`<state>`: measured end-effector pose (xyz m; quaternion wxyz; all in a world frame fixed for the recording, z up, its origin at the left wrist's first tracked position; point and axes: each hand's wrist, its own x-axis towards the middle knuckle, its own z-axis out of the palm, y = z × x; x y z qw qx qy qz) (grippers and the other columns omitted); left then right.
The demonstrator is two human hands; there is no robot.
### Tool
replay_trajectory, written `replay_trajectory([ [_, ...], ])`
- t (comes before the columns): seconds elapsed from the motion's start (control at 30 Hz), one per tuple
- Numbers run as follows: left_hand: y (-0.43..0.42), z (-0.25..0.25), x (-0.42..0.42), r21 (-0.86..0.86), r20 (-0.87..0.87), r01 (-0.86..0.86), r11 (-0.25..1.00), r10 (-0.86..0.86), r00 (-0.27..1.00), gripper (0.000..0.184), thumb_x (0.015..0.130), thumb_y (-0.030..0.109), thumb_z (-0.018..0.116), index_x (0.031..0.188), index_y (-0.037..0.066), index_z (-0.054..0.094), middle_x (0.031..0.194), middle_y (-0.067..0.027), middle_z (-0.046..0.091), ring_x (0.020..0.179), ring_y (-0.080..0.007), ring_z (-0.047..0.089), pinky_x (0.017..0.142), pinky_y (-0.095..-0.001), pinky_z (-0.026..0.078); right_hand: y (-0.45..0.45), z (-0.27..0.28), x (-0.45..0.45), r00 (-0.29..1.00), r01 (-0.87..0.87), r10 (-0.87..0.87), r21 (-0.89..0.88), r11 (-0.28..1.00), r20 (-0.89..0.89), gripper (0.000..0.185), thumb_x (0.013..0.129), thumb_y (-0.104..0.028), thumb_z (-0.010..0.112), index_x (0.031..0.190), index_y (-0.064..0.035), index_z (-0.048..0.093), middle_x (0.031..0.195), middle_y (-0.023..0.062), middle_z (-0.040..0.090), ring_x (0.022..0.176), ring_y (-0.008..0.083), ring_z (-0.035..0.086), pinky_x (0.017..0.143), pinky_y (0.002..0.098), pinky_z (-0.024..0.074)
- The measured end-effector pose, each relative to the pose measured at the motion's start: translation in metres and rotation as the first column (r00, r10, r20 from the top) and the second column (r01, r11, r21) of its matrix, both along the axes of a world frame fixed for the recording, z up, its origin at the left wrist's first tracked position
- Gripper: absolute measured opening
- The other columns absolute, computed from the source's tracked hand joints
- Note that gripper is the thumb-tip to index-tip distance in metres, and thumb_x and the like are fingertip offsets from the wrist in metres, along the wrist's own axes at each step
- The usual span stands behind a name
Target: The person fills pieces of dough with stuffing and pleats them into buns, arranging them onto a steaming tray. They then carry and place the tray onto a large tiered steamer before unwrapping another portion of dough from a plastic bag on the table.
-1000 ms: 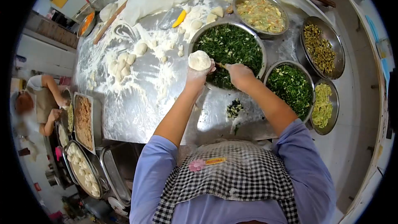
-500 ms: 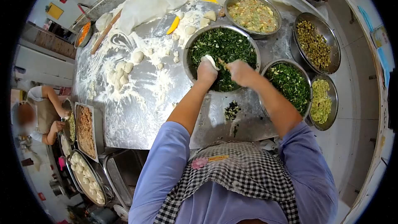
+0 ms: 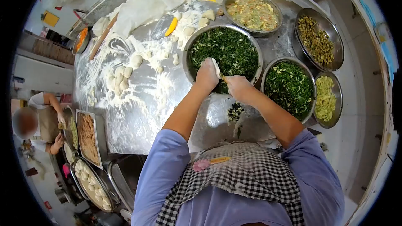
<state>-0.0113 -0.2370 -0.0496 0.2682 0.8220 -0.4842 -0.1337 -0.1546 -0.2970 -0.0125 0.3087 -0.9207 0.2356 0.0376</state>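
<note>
My left hand (image 3: 207, 74) is curled round a thin white dough wrapper (image 3: 216, 68), which shows edge-on over the near part of a large steel bowl of chopped greens (image 3: 228, 49). Close on its right, my right hand (image 3: 239, 87) grips a small wooden stick (image 3: 225, 78), whose tip reaches the wrapper. Whether filling lies inside the wrapper is hidden. A little heap of chopped greens (image 3: 235, 111) lies on the metal table just below the bowl.
Right of the big bowl are more bowls, of greens (image 3: 289, 88), yellow-green filling (image 3: 325, 98) and brown pieces (image 3: 315, 42). Dough pieces (image 3: 120, 80) and a rolling pin (image 3: 104, 37) lie left on the floured table (image 3: 142, 121). Another person (image 3: 48, 119) works at far left.
Both hands have gone from the bowl's left rim to over its near part. The wrapper, first flat and facing up, now stands edge-on. The view has shifted slightly.
</note>
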Motion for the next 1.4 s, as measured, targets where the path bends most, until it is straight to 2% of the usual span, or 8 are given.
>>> replay_trajectory([
  [0.33,0.006,0.006,0.008,0.15,0.05,0.071,0.986,-0.079,0.996,0.04,0.069,0.01,0.062,0.099,-0.002,0.04,0.096,-0.0276,0.051,0.088,-0.0412,0.055,0.077,-0.0443,0.046,-0.019,0.035,0.006,0.973,0.126,-0.041,0.37,0.92,-0.228,0.022,0.079,-0.004,0.047,0.098,-0.0007,0.059,0.078,0.0208,0.061,0.073,0.0354,0.061,0.063,0.0414,0.0488],
  [0.43,0.008,0.016,0.005,0.091,0.03,0.049,0.995,-0.052,0.998,0.055,0.064,0.018,0.072,0.104,0.0,0.038,0.097,-0.0269,0.051,0.09,-0.0416,0.054,0.077,-0.0446,0.046,0.005,0.029,-0.003,0.995,0.057,-0.068,0.143,0.988,0.073,0.022,0.079,-0.003,0.046,0.097,-0.0011,0.059,0.078,0.0218,0.061,0.075,0.0367,0.061,0.065,0.042,0.0491],
  [0.57,0.008,0.005,0.01,0.128,-0.029,0.125,0.984,-0.122,0.992,0.058,0.062,0.015,0.072,0.105,-0.001,0.036,0.098,-0.0274,0.051,0.09,-0.0423,0.054,0.077,-0.0442,0.046,-0.032,0.06,-0.023,0.946,-0.247,0.233,-0.036,0.968,-0.226,0.016,0.083,-0.012,0.049,0.088,0.0033,0.054,0.068,0.0187,0.059,0.062,0.0304,0.059,0.054,0.0363,0.0466],
  [0.7,0.007,0.015,0.008,0.269,0.03,0.191,0.944,-0.207,0.978,0.04,0.072,0.014,0.063,0.098,-0.002,0.038,0.096,-0.0269,0.051,0.085,-0.043,0.056,0.074,-0.0447,0.048,-0.031,0.035,-0.007,0.908,0.413,-0.236,0.638,0.65,-0.346,0.024,0.088,-0.018,0.048,0.08,0.0029,0.057,0.06,0.0058,0.054,0.043,0.0108,0.046,0.036,0.0265,0.0335],
  [0.83,0.011,0.026,0.006,0.191,0.02,0.133,0.973,-0.14,0.99,0.043,0.068,0.013,0.065,0.099,-0.003,0.039,0.095,-0.0262,0.051,0.086,-0.0421,0.056,0.075,-0.0436,0.047,-0.005,0.033,-0.001,0.92,0.379,-0.332,0.694,0.612,-0.21,0.019,0.088,-0.009,0.045,0.092,0.0069,0.055,0.068,0.0154,0.06,0.048,0.0196,0.055,0.042,0.0344,0.0426],
  [0.93,0.009,0.03,0.003,-0.021,0.043,0.052,0.998,-0.051,0.998,0.053,0.063,0.014,0.07,0.104,0.0,0.041,0.098,-0.0245,0.051,0.089,-0.0413,0.054,0.078,-0.0429,0.046,0.012,0.045,0.001,0.997,-0.03,0.031,-0.013,0.999,0.07,0.024,0.082,-0.001,0.043,0.103,0.0046,0.053,0.075,0.0213,0.061,0.062,0.031,0.061,0.054,0.0402,0.0475],
  [1.2,0.021,0.031,0.023,-0.445,-0.395,-0.003,0.896,-0.194,0.898,0.048,0.061,0.009,0.075,0.101,0.006,0.048,0.092,-0.0095,0.054,0.084,-0.0197,0.055,0.074,-0.0291,0.045,-0.034,0.084,-0.036,0.935,-0.317,0.356,-0.444,0.838,0.005,0.042,0.082,-0.001,0.044,0.124,-0.0002,0.044,0.074,0.0162,0.06,0.063,0.0285,0.059,0.057,0.0362,0.0484],
  [1.4,0.028,0.036,0.022,-0.503,-0.539,-0.056,0.863,-0.262,0.8,0.044,0.068,0.011,0.075,0.103,0.008,0.047,0.095,-0.0017,0.052,0.086,-0.0105,0.05,0.076,-0.0244,0.043,-0.008,0.074,-0.037,0.939,0.236,-0.344,0.687,0.687,0.021,0.033,0.086,-0.007,0.044,0.116,-0.0059,0.055,0.074,0.0112,0.06,0.063,0.0185,0.058,0.059,0.0302,0.0455],
])
